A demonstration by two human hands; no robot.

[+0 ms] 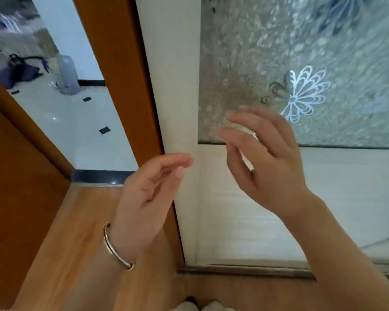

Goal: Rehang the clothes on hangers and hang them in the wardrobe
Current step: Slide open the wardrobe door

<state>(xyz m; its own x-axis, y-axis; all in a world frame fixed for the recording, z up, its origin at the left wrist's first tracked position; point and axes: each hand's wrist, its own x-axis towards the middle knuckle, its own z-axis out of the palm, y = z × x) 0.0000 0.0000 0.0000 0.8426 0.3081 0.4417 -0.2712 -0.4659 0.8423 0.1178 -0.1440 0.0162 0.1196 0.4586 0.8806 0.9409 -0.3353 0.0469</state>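
A white wardrobe door [245, 221] with a frosted glass panel [267, 52] and a butterfly pattern [303, 93] fills the right side and is closed. My left hand [148, 194], with a metal bangle on the wrist, is raised in front of the door's left edge, fingers relaxed and holding nothing. My right hand [265, 158] is lifted before the lower edge of the glass, fingers spread and empty, a ring on one finger. No clothes or hangers are in view.
A brown wooden door frame [119, 63] stands left of the wardrobe. Through the doorway lies a tiled floor [76, 131] with a dark bag [23, 70] and a water jug [66, 72]. Wooden floor [61, 254] lies below me.
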